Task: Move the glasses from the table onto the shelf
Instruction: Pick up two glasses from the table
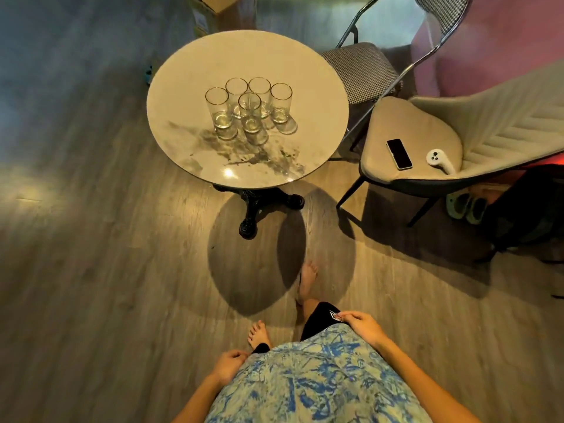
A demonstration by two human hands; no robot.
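Five clear drinking glasses [248, 106] stand upright in a tight cluster on the round marble-patterned table [189, 87], four in an arc at the far side of the cluster and one nearer the person. All appear empty, and each almost touches its neighbour. No shelf shows anywhere in view.

The person stands on the wood floor [91, 239], well short of the table, barefoot. The left hand [229, 366] hangs at the hip with fingers loosely curled, holding nothing. The right hand [361, 326] rests against the dark shorts, fingers relaxed and part open, also empty.

The step in hand looks like the approach, with no glass moved yet. To do it well, step close enough that the reach is short and steady. The nearest glass in the cluster is probably the safest first pick, since lifting it clears room around the others; reaching over it for a far one risks a knock. Grip low to mid-wall, lift straight up before turning away, and watch the table's cast-iron foot [248, 227] with bare toes.

A phone [399, 154] and a white controller [439, 160] lie on the beige chair [488, 117] beside the table.
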